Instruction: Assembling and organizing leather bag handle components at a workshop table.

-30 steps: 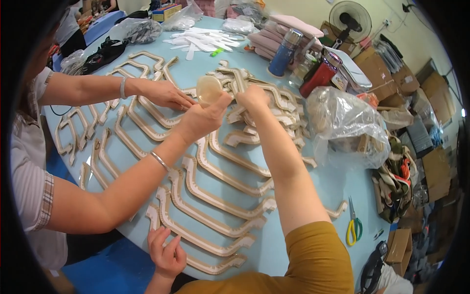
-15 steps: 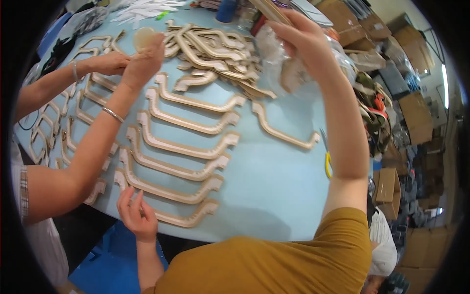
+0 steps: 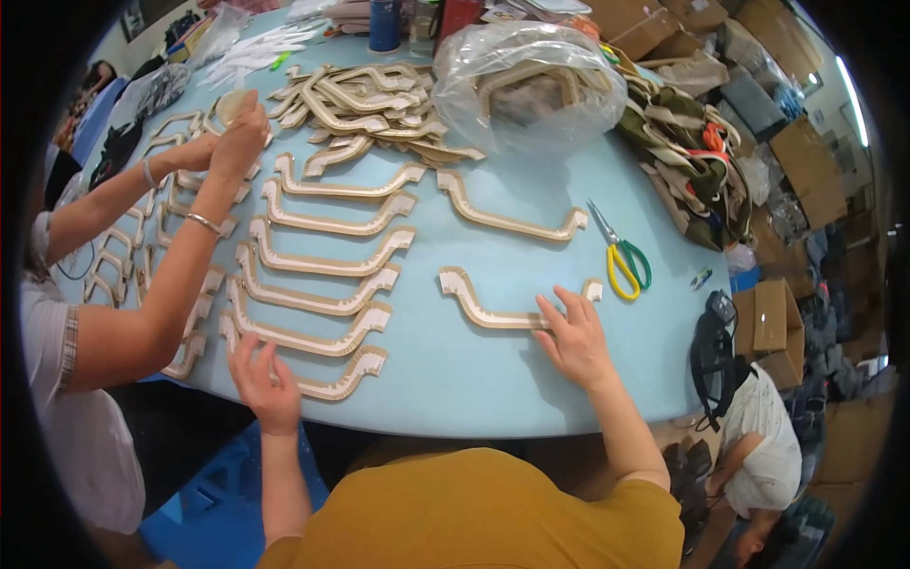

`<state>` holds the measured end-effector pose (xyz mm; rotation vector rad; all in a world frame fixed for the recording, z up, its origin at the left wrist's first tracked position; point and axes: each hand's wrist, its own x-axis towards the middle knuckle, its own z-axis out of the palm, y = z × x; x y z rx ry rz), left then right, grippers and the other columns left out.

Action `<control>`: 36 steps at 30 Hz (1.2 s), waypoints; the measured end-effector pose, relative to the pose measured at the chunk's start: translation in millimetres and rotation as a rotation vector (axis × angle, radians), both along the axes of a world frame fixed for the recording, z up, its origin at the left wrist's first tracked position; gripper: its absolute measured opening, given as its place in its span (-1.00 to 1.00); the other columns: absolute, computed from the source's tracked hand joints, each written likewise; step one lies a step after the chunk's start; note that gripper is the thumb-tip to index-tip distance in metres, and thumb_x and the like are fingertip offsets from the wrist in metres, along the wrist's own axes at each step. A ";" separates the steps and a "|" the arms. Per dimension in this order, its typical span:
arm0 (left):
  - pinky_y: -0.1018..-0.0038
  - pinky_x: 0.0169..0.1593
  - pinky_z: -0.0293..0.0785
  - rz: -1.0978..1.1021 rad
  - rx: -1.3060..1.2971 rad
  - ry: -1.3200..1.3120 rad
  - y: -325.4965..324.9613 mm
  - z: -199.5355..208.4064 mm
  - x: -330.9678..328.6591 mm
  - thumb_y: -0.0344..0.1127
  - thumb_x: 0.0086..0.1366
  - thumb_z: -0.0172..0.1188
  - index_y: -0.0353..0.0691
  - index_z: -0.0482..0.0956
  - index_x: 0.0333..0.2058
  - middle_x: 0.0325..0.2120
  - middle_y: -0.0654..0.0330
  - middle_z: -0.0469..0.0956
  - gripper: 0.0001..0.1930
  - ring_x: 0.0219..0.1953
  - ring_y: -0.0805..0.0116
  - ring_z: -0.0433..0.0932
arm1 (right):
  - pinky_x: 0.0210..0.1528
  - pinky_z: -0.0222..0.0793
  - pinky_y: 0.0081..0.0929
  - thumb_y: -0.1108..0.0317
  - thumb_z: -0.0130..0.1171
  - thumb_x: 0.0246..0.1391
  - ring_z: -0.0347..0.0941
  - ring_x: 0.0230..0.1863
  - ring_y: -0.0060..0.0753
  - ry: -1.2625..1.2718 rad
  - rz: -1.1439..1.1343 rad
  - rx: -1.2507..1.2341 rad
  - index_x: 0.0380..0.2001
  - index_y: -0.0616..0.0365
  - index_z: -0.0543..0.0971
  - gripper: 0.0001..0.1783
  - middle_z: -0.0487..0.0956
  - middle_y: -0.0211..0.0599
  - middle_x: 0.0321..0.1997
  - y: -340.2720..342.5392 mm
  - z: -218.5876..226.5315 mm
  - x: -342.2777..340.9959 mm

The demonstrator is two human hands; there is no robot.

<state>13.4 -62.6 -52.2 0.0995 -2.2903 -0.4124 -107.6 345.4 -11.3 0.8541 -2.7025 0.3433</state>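
Observation:
My right hand (image 3: 575, 337) rests on a U-shaped tan strip (image 3: 502, 317) with a white band, lying at the right of the table. Its fingers are spread, with fingertips at the strip's right part. Beyond it lies a similar strip (image 3: 517, 226). My left hand (image 3: 265, 384), fingers loosely apart, is over the left part of the nearest strip (image 3: 353, 379) in a column of several; whether it touches the strip I cannot tell. A heap of the same strips (image 3: 365, 104) lies farther back, beside a clear plastic bag (image 3: 531, 119) with more strips inside.
On the left, a co-worker's hands (image 3: 232, 142) hold a round pale object above more strips. Scissors (image 3: 621, 261) with yellow and green handles lie at the right, near a dark green fabric bundle (image 3: 678, 156). A blue can (image 3: 384, 27) stands at the back. Cardboard boxes (image 3: 773, 327) are beyond the table.
My right hand has come down from above the plastic bag to the table. The strip it held now lies under its spread fingers. My left hand has stayed by the nearest strip.

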 end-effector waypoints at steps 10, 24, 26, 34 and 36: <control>-0.05 0.15 0.20 -0.604 -0.185 -0.508 174.9 29.4 -106.1 -0.09 0.12 0.23 -0.10 0.37 0.14 0.20 -0.10 0.20 -0.40 0.18 -0.13 0.24 | -0.06 0.37 -0.23 0.44 0.24 -0.07 0.39 -0.12 -0.08 0.019 0.177 -0.145 -0.09 0.11 0.55 -0.62 0.43 -0.04 0.02 -35.0 -37.7 -67.8; -0.15 0.27 -0.02 -0.532 -0.235 -0.691 179.1 6.8 -158.6 0.16 0.21 0.06 -0.01 0.29 0.22 0.28 -0.11 0.10 -0.34 0.31 -0.23 0.02 | 0.19 0.12 0.08 0.04 0.14 0.05 0.27 0.12 0.21 0.037 -0.112 -0.052 -0.02 0.14 0.53 -0.49 0.39 0.11 0.14 -42.8 -47.0 -114.3; -0.13 0.29 -0.05 -0.534 -0.234 -0.660 177.6 5.6 -160.6 0.16 0.20 0.06 0.00 0.30 0.22 0.27 -0.12 0.10 -0.34 0.31 -0.23 0.03 | 0.18 0.12 0.07 0.04 0.13 0.05 0.27 0.13 0.21 0.036 -0.102 -0.034 -0.01 0.14 0.53 -0.49 0.39 0.11 0.15 -44.6 -46.8 -114.9; -0.08 0.31 -0.07 -0.520 -0.199 -0.644 163.2 2.9 -172.4 0.18 0.19 0.08 -0.01 0.31 0.21 0.26 -0.15 0.10 -0.33 0.29 -0.24 0.05 | 0.21 0.07 0.09 0.08 0.13 0.06 0.23 0.18 0.16 0.030 -0.107 -0.045 0.03 0.14 0.49 -0.48 0.38 0.10 0.15 -38.7 -48.1 -107.9; -0.09 0.31 -0.07 -0.520 -0.189 -0.638 160.0 3.6 -172.0 0.18 0.18 0.08 -0.01 0.31 0.21 0.26 -0.15 0.10 -0.32 0.29 -0.24 0.05 | 0.21 0.06 0.09 0.08 0.14 0.06 0.23 0.18 0.16 0.020 -0.106 -0.024 0.04 0.14 0.49 -0.48 0.36 0.10 0.17 -39.2 -46.9 -103.7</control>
